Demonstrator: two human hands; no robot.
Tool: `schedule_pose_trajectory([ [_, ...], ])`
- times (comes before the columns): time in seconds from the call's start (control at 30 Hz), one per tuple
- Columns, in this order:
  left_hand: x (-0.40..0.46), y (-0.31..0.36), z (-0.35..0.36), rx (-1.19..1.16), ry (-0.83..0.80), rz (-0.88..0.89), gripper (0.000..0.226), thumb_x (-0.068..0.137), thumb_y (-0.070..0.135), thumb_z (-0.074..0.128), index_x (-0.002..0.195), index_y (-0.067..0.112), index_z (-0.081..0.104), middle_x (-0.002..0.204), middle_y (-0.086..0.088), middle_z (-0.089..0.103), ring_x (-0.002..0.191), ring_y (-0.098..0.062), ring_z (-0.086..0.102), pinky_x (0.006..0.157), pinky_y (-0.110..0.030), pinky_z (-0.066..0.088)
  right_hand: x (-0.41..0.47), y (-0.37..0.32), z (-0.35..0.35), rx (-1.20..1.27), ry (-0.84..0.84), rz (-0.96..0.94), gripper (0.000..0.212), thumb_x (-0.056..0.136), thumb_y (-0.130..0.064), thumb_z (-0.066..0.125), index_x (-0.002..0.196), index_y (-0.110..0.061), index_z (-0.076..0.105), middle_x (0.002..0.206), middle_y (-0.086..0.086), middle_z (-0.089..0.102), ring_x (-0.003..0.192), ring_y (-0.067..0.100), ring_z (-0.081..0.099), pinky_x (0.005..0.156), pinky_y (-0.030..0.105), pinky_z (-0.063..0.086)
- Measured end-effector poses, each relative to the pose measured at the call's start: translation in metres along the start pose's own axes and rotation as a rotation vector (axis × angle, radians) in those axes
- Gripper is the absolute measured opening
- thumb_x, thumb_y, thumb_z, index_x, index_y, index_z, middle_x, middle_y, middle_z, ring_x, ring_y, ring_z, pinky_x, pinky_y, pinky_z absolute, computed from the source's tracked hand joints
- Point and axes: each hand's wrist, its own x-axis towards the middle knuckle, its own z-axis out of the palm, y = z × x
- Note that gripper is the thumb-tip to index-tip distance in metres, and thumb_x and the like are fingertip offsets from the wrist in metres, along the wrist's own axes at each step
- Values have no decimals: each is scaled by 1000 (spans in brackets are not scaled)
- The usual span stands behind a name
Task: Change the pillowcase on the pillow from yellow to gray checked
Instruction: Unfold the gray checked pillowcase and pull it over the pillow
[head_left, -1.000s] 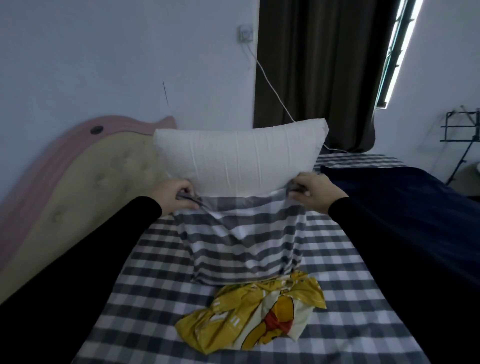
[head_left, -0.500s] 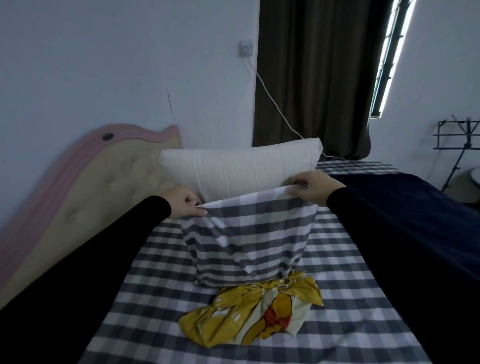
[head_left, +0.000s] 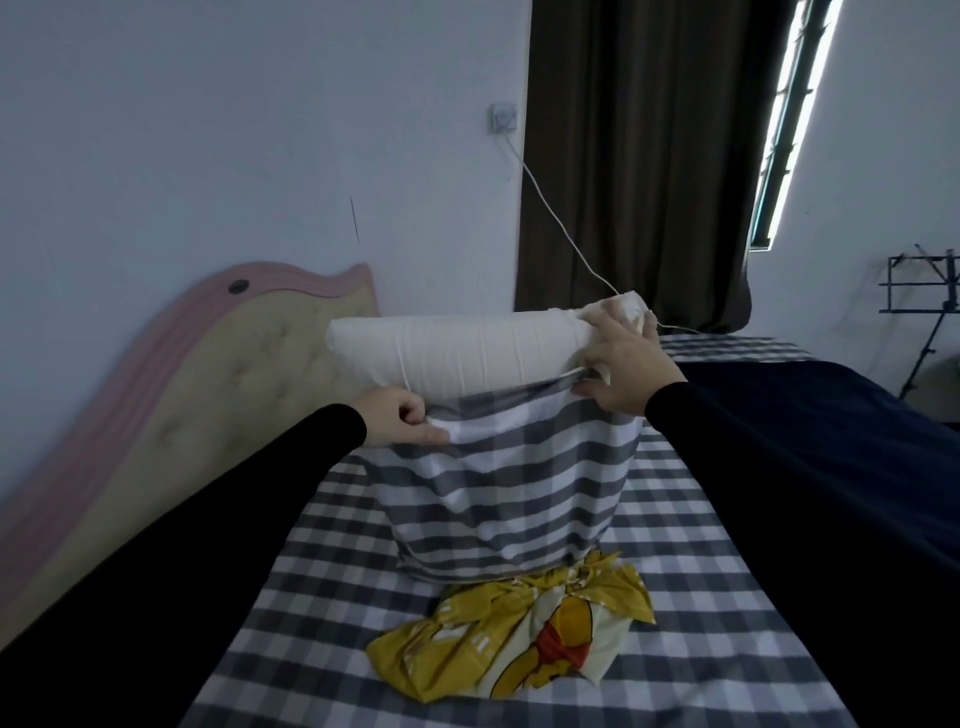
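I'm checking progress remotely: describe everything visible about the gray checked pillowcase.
The gray checked pillowcase is soft gray-and-white cloth, standing upright on the bed and covering the lower part of the white pillow. Its open mouth faces up. The left hand pinches its left edge; the right hand holds the right.

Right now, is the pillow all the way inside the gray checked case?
Partly in. The white pillow sticks out above the gray checked pillowcase, whose opening the left hand grips.
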Motion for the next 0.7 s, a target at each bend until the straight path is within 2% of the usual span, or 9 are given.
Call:
schedule_pose_trajectory([
  [0.07,-2,5,-13,-145,106,79,62,46,73,74,63,21,44,60,13,43,55,-3,40,57,-16,34,3,2,-3,16,43,5,15,82,-32,66,95,-24,70,140,1,44,141,24,21,112,57,0],
  [0.13,-4,11,-25,-261,199,136,48,57,58,81,77,21,57,75,9,56,68,-1,51,66,-13,41,4,4,-7,83,124,-18,2,82,-21,66,81,-20,65,111,4,61,129,27,40,110,45,11],
  [0.23,-1,23,-41,-286,354,112,27,78,31,75,99,19,64,99,5,64,96,-8,56,77,-14,42,6,4,-13,181,210,50,6,85,-11,60,81,-11,64,90,13,61,102,34,49,92,31,28],
  [0.3,1,33,-50,-211,403,80,28,74,34,79,91,15,68,91,3,66,86,-10,59,72,-20,42,5,4,-13,203,225,127,6,84,-13,60,81,-11,64,81,14,59,91,33,49,80,28,32],
  [0.37,4,48,-53,-66,406,58,39,68,43,82,75,9,65,72,-1,61,67,-14,56,60,-26,40,4,4,-8,258,254,193,6,79,-14,62,73,-12,63,72,7,52,86,29,51,79,29,36],
  [0.43,6,64,-43,55,421,20,46,71,48,77,67,10,51,65,0,49,61,-15,46,55,-28,32,-1,1,-5,331,259,247,12,76,-15,63,65,-16,61,71,5,49,85,24,48,83,32,39],
  [0.53,11,84,-15,228,479,-3,48,85,58,56,64,19,38,66,1,45,64,-19,45,57,-33,30,-8,-4,0,383,194,220,29,75,-15,64,55,-30,49,74,5,48,79,20,47,71,26,36],
  [0.63,9,87,0,435,519,119,50,89,60,47,70,13,46,80,-5,53,82,-25,52,73,-37,41,-13,-9,1,422,117,159,21,71,-22,61,53,-26,51,76,7,53,80,18,48,70,25,37],
  [0.7,9,75,-2,381,478,213,50,90,54,49,81,5,60,94,-7,56,94,-25,54,84,-38,42,-14,-6,1,377,96,90,21,67,-35,62,57,-17,60,96,5,58,101,21,46,88,33,36],
])
